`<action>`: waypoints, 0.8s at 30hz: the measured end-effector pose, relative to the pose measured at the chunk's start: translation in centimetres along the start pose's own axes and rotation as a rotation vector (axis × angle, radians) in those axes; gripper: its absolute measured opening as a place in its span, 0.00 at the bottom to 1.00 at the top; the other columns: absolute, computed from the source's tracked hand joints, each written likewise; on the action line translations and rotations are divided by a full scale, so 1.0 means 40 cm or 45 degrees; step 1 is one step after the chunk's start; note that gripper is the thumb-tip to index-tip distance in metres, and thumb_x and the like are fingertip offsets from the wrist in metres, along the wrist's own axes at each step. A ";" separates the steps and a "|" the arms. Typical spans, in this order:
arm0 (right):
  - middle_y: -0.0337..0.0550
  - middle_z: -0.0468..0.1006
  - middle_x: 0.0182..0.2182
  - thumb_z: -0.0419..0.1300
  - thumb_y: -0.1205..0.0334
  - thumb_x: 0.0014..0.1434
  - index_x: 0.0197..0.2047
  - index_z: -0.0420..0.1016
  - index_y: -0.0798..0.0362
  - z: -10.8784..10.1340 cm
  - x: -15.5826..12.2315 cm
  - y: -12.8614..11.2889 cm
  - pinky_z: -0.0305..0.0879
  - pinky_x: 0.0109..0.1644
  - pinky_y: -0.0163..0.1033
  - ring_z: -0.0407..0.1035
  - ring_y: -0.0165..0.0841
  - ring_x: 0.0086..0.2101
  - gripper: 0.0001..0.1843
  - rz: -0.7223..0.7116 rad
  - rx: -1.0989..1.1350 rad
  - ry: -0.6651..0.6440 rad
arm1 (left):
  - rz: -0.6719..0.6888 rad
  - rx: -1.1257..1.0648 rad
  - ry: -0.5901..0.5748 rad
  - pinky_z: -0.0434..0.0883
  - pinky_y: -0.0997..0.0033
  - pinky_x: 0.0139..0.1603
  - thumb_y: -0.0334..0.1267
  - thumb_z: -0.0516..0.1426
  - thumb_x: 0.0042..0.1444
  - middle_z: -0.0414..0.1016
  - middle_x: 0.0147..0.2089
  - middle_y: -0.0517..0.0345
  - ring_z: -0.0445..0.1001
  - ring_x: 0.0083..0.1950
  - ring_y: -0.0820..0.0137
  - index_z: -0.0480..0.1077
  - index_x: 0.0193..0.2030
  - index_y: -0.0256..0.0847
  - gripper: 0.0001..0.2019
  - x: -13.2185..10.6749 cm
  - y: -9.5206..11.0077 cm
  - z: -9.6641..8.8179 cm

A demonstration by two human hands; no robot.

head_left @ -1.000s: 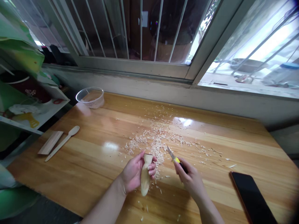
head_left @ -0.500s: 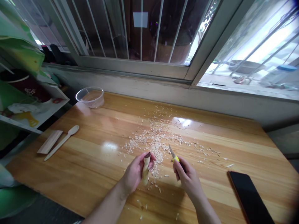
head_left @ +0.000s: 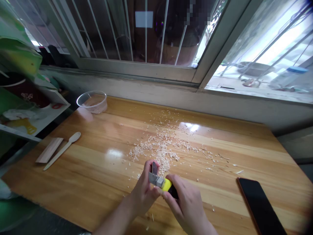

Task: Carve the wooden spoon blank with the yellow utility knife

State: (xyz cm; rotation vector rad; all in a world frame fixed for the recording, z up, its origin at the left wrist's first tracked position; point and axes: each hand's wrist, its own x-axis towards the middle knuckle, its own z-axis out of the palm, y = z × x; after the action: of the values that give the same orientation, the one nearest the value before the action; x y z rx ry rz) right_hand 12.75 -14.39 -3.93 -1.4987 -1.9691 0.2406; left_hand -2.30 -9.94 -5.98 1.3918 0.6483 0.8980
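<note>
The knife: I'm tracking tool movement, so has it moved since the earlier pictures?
Yes: judged against the phone, the knife has moved left and nearer the person, to the left hand.

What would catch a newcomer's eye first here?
Probably the yellow-and-black knife in the right hand, its blade crossing in front of the dark-ended wood held in the left hand. Next, the pale shavings strewn across the middle of the table. Then the black phone, lying near right.
</note>
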 end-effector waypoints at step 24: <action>0.39 0.72 0.22 0.39 0.43 0.66 0.36 0.68 0.53 0.008 0.007 0.003 0.52 0.26 0.33 0.65 0.30 0.21 0.26 -0.059 -0.098 0.026 | 0.148 -0.013 0.140 0.57 0.66 0.50 0.60 0.48 0.56 0.50 0.43 0.58 0.52 0.45 0.65 0.54 0.47 0.51 0.19 -0.001 -0.027 0.000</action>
State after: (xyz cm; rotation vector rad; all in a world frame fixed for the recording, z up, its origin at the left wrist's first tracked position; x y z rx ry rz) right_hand 12.63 -14.04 -4.13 -1.4957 -2.0153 0.1305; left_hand -2.17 -9.92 -7.06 1.3895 0.6502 1.0752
